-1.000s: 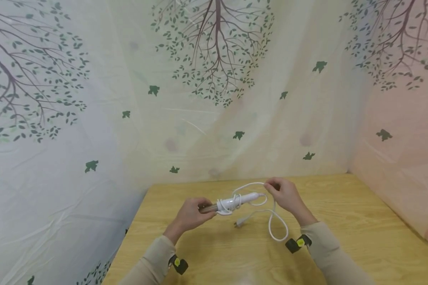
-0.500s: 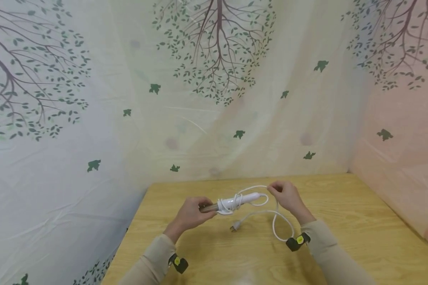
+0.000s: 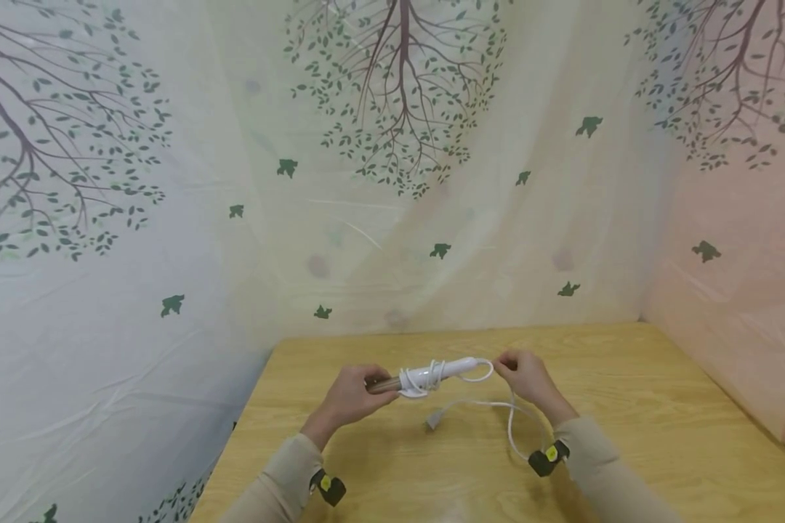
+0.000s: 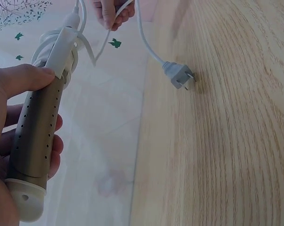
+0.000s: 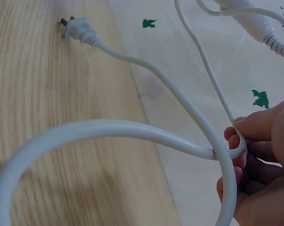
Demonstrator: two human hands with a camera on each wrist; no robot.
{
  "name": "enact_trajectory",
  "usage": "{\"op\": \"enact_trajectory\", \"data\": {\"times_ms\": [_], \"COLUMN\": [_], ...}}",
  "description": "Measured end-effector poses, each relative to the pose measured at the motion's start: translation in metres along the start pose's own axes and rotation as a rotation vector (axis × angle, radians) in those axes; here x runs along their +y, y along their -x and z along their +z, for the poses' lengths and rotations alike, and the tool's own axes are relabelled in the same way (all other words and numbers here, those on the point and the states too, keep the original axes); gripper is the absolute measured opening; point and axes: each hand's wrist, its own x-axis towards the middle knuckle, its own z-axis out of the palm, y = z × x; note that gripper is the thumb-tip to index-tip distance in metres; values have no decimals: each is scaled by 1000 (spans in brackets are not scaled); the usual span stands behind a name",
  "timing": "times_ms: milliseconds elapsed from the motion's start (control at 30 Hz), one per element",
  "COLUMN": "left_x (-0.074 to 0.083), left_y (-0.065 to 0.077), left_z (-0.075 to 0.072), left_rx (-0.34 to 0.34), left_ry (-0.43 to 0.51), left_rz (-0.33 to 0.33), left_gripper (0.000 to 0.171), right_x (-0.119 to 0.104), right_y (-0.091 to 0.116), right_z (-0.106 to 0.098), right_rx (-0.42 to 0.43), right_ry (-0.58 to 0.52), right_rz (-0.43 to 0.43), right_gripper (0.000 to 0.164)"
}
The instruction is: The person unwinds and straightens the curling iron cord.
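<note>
My left hand [image 3: 349, 396] grips the brownish metal tube of an immersion heater [image 4: 37, 125], thumb on top near its white clip. Rows of small holes run along the tube, and a white cap ends it. The white handle [image 3: 454, 367] points right, with loops of white cord wound round it. Between thumb and fingers, my right hand [image 3: 526, 378] pinches the cord [image 5: 205, 61] just right of the handle's end. From there the cord curves down in a loose loop past the right wrist. Its two-prong plug [image 4: 178, 75] hangs over the table, prongs bare.
Beneath both hands lies a wooden table [image 3: 432, 472]. A pale cloth [image 3: 366, 290] printed with trees and green leaves hangs behind its far edge and along the sides. Each wrist wears a small black camera [image 3: 329, 488].
My right hand has come down and slightly right with the pinched cord, and the cord's loop has shifted lower right. The left hand and the heater have barely moved.
</note>
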Motion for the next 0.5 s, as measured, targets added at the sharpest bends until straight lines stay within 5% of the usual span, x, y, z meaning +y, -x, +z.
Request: {"op": "enact_trajectory", "data": {"times_ms": [500], "left_x": [0], "left_y": [1], "left_z": [-2], "left_rx": [6], "left_ry": [5], "left_rz": [-20], "left_gripper": [23], "right_x": [15], "right_y": [10], "right_z": [9], "right_rx": [-35], "right_ry": [8], "right_rz": [0], "right_gripper": [15]}}
